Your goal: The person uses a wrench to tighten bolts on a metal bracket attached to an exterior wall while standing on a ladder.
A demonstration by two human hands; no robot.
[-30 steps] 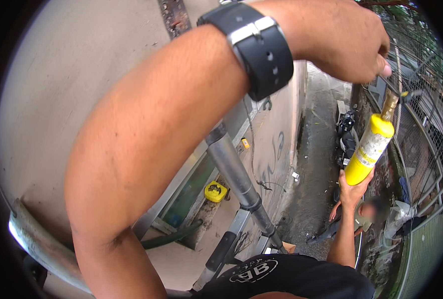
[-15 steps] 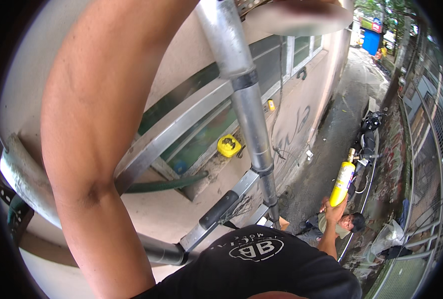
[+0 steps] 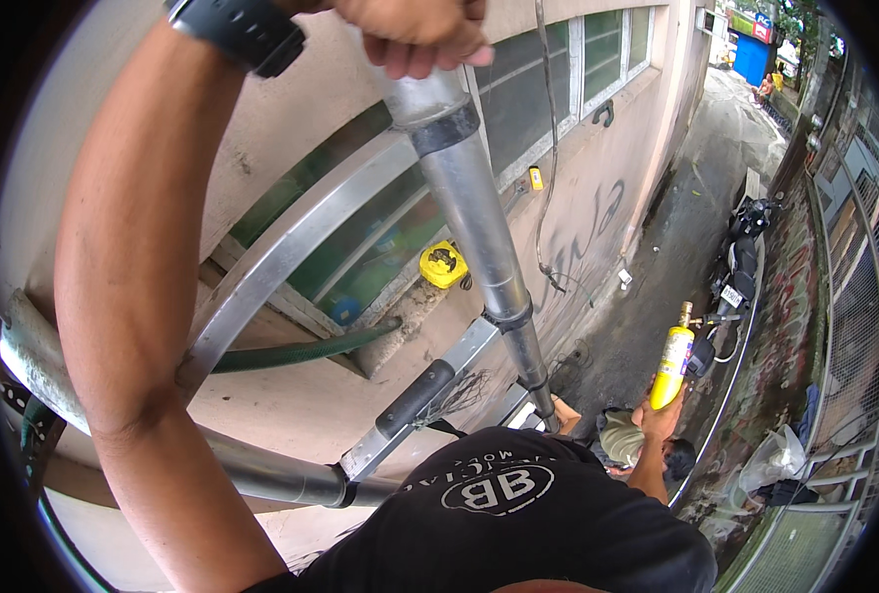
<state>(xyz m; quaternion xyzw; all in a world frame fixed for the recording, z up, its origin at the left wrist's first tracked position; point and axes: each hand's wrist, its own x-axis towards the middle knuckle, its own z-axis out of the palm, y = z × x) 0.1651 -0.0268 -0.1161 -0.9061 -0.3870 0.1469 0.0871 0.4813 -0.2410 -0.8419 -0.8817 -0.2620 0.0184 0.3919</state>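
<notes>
Head: two hands (image 3: 419, 30); one yellow cylinder (image 3: 672, 368) in right hand (image 3: 660, 419); one motorcycle (image 3: 744, 259)

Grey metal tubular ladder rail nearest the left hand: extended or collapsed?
Extended, at least there: below the left hand, the grey metal tubular ladder rail shows long bare tubing between dark collars.

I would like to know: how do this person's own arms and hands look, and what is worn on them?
Both forearms are bare. The left hand and right hand have no gloves. A wide black strap, like a watch strap, circles the left wrist; none shows on the right. The shirt is black.
</notes>
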